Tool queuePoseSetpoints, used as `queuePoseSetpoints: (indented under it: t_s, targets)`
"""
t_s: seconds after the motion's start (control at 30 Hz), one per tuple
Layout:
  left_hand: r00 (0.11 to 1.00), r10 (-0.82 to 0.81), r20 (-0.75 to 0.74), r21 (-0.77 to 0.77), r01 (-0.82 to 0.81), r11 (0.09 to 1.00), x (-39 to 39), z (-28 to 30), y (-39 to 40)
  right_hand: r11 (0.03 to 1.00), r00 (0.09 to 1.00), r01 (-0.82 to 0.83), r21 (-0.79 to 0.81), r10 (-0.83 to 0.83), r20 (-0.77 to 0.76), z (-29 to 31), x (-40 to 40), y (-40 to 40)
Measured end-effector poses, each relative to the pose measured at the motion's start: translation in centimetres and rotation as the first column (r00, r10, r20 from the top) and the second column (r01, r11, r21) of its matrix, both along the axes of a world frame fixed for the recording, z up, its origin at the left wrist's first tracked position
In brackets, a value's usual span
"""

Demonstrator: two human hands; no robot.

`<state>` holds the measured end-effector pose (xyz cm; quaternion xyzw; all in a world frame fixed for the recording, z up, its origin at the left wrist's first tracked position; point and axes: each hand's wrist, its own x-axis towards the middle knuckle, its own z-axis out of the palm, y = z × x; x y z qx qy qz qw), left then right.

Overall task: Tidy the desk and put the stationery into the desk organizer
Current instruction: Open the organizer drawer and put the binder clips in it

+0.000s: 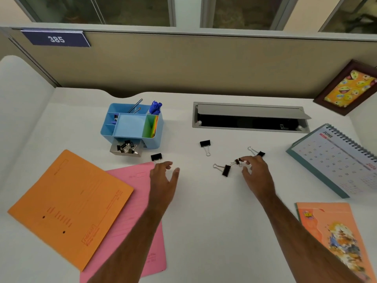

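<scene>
A blue desk organizer (130, 124) stands at the back left of the white desk, with pens in its rear slots and its small drawer (126, 149) pulled out, full of binder clips. Loose black binder clips lie on the desk: one (156, 157) just beyond my left hand's fingertips, one (205, 144) in the middle, one (226, 170) left of my right hand, one (260, 153) behind it. My left hand (163, 176) hovers open, fingers apart. My right hand (255, 170) has its fingertips pinched around a small clip (236, 161).
An orange folder (69, 203) overlaps a pink folder (132, 219) at the front left. A desk calendar (338, 158) stands at the right, a notebook (334, 235) lies at the front right. A cable hatch (251, 117) is open at the back. A framed picture (346, 88) leans on the partition.
</scene>
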<state>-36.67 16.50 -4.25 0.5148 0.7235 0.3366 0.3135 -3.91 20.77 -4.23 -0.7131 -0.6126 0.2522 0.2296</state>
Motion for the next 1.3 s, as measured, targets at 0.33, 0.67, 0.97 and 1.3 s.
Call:
queuePoseSetpoints:
  t_s: [0.33,0.67,0.97,1.3]
  targets:
    - [0.940,-0.288,-0.181,-0.041,0.286,0.957,1.7,-1.7,-0.6,0.989,0.993,-0.089,-0.117,0.098,0.068,-0.1,0.3,1.3]
    - [0.878,-0.373,-0.301,-0.116,0.354,0.928,1.4,-2.5,-0.2,0.976,0.985,-0.097,-0.197,0.122,0.122,0.9,0.9,1.9]
    - [0.864,-0.395,-0.312,-0.113,0.379,0.918,1.3,-2.7,-0.3,0.923,0.986,-0.060,-0.381,0.114,0.122,1.5,2.1,2.2]
    - [0.789,-0.451,-0.417,-0.156,0.427,0.891,1.1,-3.8,-0.8,0.961,0.993,-0.027,-0.275,0.057,0.101,2.5,0.9,1.8]
